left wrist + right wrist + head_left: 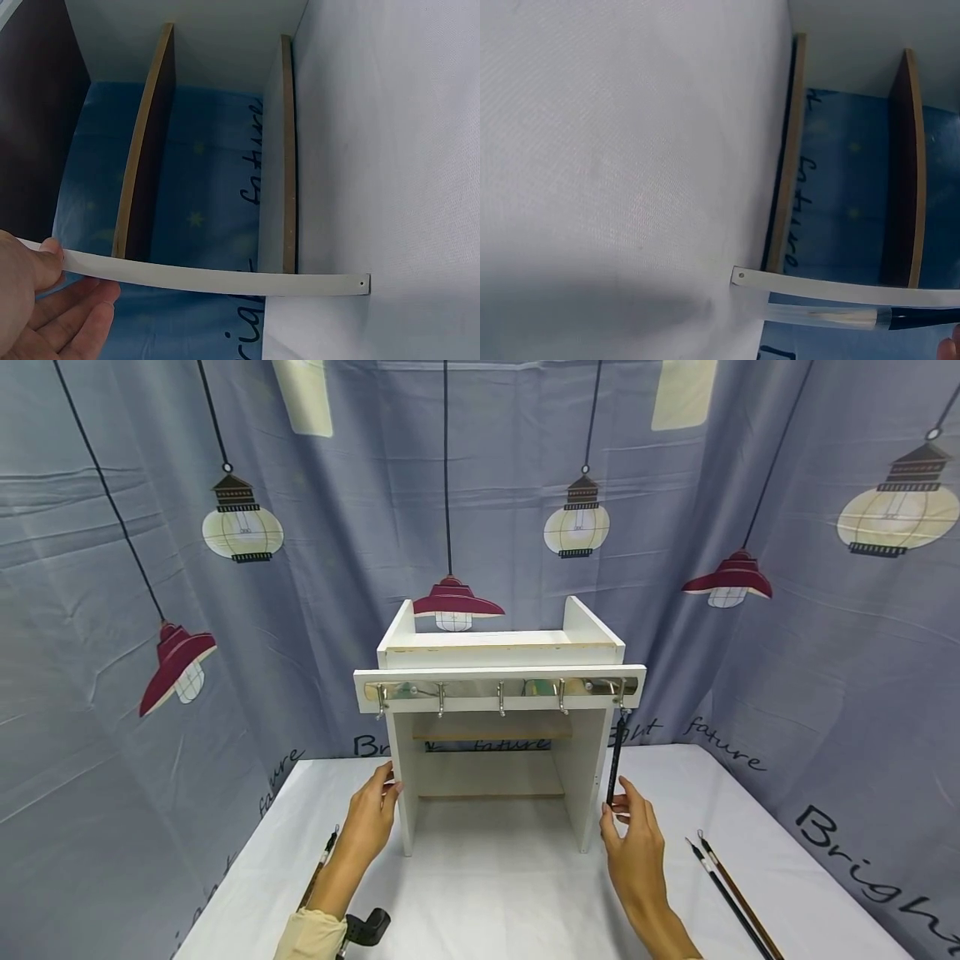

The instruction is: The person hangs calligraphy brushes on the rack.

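Observation:
A black-handled writing brush (pixel 617 760) hangs upright below the rightmost hook (pixel 621 693) of the white shelf unit's hook rail (pixel 498 675). My right hand (pixel 636 852) pinches its lower part between thumb and fingers. A clear cap (pixel 821 316) covers the brush's pale bristles in the right wrist view, just outside the side panel (pixel 840 286). With my left hand (pixel 367 822) I hold the front edge of the shelf unit's left side panel (pixel 407 777). In the left wrist view the thumb and fingers lie about that panel edge (pixel 202 279).
Two brushes (pixel 738 902) lie on the white tabletop (pixel 502 893) at the right. Another brush (pixel 321 868) lies at the left, partly behind my forearm. A black curved piece (pixel 367 928) shows beside my left wrist. Behind the unit hangs a printed blue-grey curtain (pixel 360 568).

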The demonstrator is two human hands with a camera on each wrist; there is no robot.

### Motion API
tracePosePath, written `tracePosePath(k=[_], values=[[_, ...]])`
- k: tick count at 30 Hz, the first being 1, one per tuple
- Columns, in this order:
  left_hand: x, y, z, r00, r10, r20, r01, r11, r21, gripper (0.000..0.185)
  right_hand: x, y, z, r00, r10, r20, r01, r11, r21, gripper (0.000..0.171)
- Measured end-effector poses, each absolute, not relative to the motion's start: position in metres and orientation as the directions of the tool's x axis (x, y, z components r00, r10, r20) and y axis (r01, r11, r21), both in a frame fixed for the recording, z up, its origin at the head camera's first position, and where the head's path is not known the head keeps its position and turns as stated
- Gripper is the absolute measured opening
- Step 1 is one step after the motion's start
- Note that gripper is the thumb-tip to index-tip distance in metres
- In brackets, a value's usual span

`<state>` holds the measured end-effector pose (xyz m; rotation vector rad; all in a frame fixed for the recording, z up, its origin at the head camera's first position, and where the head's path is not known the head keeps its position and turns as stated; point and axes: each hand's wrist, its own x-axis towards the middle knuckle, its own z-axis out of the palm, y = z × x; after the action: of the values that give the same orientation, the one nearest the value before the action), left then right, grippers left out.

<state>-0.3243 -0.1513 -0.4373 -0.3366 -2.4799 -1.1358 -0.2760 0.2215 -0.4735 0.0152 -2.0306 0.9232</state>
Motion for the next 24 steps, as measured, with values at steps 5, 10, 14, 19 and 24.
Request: tracePosePath(k=[5,10,14,19,24], values=[[-0.325,-0.151,-0.437,-0.894,0.05,0.445,0.369,0.646,0.669,0.041,-0.279,0.221,-0.475,-0.629,0.307,0.714,-0.324,0.732,-0.599,0.053],[-0.325,-0.151,-0.437,-0.892,0.052,0.449,0.373,0.644,0.667,0.04,-0.282,0.219,-0.475,-0.624,0.3,0.722,-0.329,0.737,-0.59,0.054],[-0.325,-0.151,-0.437,-0.894,0.051,0.446,0.371,0.643,0.67,0.041,-0.283,0.219,-0.474,-0.617,0.299,0.728,-0.332,0.74,-0.585,0.055],[-0.324,-0.152,-0.437,-0.902,0.044,0.43,0.356,0.641,0.68,0.042,-0.279,0.219,-0.475,-0.636,0.297,0.712,-0.317,0.741,-0.592,0.057],[-0.324,-0.151,-0.438,-0.899,0.043,0.435,0.361,0.636,0.682,0.042,-0.271,0.223,-0.474,-0.659,0.306,0.687,-0.286,0.744,-0.605,0.061]])
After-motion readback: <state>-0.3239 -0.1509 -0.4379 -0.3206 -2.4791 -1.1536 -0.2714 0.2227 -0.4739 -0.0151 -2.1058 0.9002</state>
